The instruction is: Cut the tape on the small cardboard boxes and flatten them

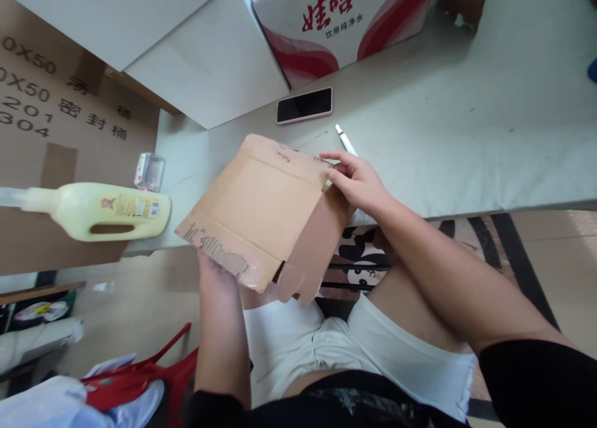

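Note:
A brown cardboard piece, creased into panels with torn edges, is held tilted above my lap at the table's front edge. My right hand pinches its upper right corner between thumb and fingers. Under the lower left edge, my left hand supports it; those fingers are mostly hidden behind the cardboard. One side flap bends down on the right. Just beyond my right hand lies a slim white pen-like tool, partly covered by the hand.
A phone lies on the table before a red-and-white carton. To the left are a yellow pump bottle, a small clear box and large cartons. A red chair stands lower left.

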Demonstrator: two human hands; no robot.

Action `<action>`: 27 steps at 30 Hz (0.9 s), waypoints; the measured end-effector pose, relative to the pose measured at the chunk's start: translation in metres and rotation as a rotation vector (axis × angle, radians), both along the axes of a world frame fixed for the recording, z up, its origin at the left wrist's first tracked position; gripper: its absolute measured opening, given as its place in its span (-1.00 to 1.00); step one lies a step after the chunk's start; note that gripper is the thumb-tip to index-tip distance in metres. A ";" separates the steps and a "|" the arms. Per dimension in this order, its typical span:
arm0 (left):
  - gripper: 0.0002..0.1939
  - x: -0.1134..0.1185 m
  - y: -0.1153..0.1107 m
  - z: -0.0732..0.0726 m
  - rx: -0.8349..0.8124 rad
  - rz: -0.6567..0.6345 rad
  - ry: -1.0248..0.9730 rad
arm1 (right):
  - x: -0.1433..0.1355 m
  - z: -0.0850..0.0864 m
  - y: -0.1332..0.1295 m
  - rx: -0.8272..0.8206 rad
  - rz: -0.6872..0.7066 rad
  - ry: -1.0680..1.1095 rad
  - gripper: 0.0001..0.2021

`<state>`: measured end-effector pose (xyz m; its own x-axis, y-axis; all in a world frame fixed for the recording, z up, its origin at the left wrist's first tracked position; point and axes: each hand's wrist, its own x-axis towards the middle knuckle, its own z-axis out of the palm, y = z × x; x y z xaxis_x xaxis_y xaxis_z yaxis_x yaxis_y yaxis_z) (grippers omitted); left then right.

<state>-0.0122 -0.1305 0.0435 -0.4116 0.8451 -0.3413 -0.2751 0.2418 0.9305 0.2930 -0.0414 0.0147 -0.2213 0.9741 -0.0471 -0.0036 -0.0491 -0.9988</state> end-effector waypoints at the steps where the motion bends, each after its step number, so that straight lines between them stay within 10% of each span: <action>1: -0.62 -0.001 0.001 0.001 0.022 0.009 0.012 | 0.000 -0.001 0.001 -0.020 -0.025 -0.009 -0.52; 10: -0.40 0.003 0.005 0.006 0.234 0.078 0.180 | 0.000 -0.009 0.007 0.014 -0.139 -0.040 -0.71; 27: -0.55 -0.010 -0.005 0.008 0.157 0.123 0.184 | -0.004 0.014 0.008 -0.042 0.087 -0.262 -0.79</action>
<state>-0.0219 -0.1352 0.0512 -0.5575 0.8216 -0.1194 -0.1158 0.0654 0.9911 0.2888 -0.0338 0.0291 -0.2792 0.9478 -0.1538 0.2610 -0.0793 -0.9621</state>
